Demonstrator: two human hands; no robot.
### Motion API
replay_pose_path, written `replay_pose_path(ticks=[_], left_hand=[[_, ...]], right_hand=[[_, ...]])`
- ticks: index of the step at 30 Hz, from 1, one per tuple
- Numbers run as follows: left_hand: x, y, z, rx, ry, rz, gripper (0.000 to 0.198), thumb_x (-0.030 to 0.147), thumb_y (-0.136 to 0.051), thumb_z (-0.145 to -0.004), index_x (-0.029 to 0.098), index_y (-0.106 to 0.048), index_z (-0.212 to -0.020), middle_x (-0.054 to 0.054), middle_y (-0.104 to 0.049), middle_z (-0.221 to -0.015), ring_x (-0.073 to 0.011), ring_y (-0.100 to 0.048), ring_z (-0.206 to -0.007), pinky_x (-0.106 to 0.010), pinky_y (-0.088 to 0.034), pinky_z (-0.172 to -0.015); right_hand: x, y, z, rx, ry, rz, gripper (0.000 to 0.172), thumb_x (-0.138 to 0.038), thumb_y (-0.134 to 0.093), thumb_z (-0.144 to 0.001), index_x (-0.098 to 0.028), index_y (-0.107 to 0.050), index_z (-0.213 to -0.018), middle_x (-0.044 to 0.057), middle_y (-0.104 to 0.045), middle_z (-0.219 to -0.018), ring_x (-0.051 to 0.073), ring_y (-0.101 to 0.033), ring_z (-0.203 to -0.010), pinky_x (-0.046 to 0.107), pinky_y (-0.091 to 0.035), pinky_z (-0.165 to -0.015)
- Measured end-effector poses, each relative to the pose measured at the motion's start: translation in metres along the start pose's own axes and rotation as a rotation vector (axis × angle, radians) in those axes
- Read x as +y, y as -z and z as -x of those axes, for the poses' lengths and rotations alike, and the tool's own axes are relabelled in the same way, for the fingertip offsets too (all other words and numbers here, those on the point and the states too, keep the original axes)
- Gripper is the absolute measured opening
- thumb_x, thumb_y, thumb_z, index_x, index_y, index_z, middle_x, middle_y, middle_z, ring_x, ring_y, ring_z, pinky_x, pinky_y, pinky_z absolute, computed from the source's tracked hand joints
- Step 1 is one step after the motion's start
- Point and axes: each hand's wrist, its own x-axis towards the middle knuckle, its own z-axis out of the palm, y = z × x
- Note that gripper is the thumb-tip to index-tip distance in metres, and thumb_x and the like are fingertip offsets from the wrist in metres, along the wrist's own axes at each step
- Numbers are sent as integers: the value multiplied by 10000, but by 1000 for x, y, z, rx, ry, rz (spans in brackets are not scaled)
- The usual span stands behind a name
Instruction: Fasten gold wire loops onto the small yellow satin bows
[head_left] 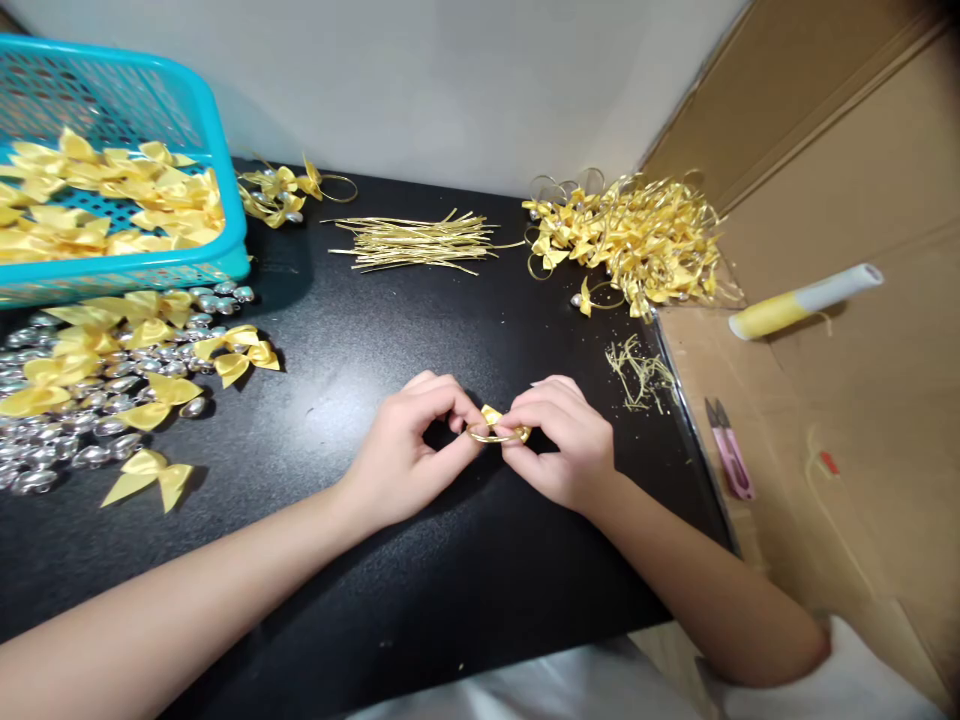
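Observation:
Near the middle of the black table, my left hand (420,440) and my right hand (559,440) face each other in a pinch. Between their fingertips is a gold wire ring (491,438), gripped at its left by my left hand and at its right by my right hand. Just behind the ring shows a piece of yellow ribbon bow (490,413), partly covered by my right fingers. Whether a bead is on the ring I cannot tell. Straight gold wires (420,242) lie in a bundle beyond my hands.
A turquoise basket (217,190) of yellow bows stands at the back left. Before it lie silver beads (71,435) and loose bows (154,475). Finished-looking bow rings (622,235) are heaped at the back right, near wire clippings (641,375). Pink thread snips (729,450) rest on cardboard.

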Motion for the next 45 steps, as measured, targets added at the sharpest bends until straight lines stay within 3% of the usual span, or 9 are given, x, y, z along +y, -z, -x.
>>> replay_pose_path(ticks=[6,8,10,12,14,20,28,37,45], left_hand=[[1,0,-1,-16,-48,-10,133,162,-594,-839,182,-592,-707,12,-586,-672,-139,-535,-685,-290,-428,-695],[2,0,-1,48,-35,-29,52,177,-612,-821,180,-587,-774,-5,-598,-751,-139,-538,-711,-277,-442,-671],[2,-2,-1,88,12,-31,141,207,-645,-798,175,-581,-920,-16,-614,-817,-135,-543,-710,-264,-457,-640],[3,-3,0,51,49,-1,237,238,-662,-799,171,-572,-1008,-6,-636,-803,-125,-557,-674,-255,-475,-624],[3,-3,1,-2,56,40,126,248,-625,-849,174,-607,-949,10,-651,-740,-114,-583,-641,-241,-487,-615],[3,-3,3,144,15,-24,58,176,-592,-873,172,-640,-840,3,-703,-742,-104,-628,-621,-214,-496,-590],[2,-3,4,105,-179,-115,65,127,-594,-884,189,-616,-888,-3,-693,-787,-120,-647,-707,-240,-513,-641],[-3,-5,5,37,-302,-170,127,75,-583,-887,187,-580,-948,-17,-668,-821,-128,-616,-751,-260,-509,-704],[1,-6,4,50,-249,-155,92,98,-581,-886,183,-574,-922,-23,-668,-831,-142,-625,-770,-268,-503,-713]], right_hand=[[-1,1,-2,-46,-38,-48,93,-118,-585,-855,-199,-579,-811,10,-648,-733,143,-616,-700,323,-487,-709],[-1,2,-3,-58,-61,-93,90,-113,-585,-857,-194,-580,-817,15,-648,-749,141,-615,-714,311,-491,-703],[0,3,-4,-69,-88,-139,88,-105,-581,-858,-188,-585,-828,23,-651,-773,142,-616,-730,303,-495,-698],[0,3,-4,-87,-99,-164,90,-108,-567,-869,-189,-594,-841,27,-652,-790,146,-613,-733,307,-496,-697],[0,4,-5,-93,-83,-152,92,-113,-564,-881,-193,-605,-860,33,-659,-816,153,-618,-760,320,-500,-725],[-5,7,-5,96,-66,77,215,-262,-764,-760,-192,-574,-833,43,-624,-791,191,-595,-773,354,-466,-719],[-7,7,-5,-94,-142,153,97,-262,-573,-842,-191,-559,-778,-11,-567,-645,144,-502,-626,342,-352,-683],[-3,6,-5,-256,-148,153,231,-225,-457,-921,-176,-571,-726,-20,-545,-627,120,-454,-600,328,-307,-680],[0,0,-4,-90,-110,126,237,-197,-532,-847,-189,-553,-611,-44,-496,-543,98,-424,-527,316,-319,-645]])
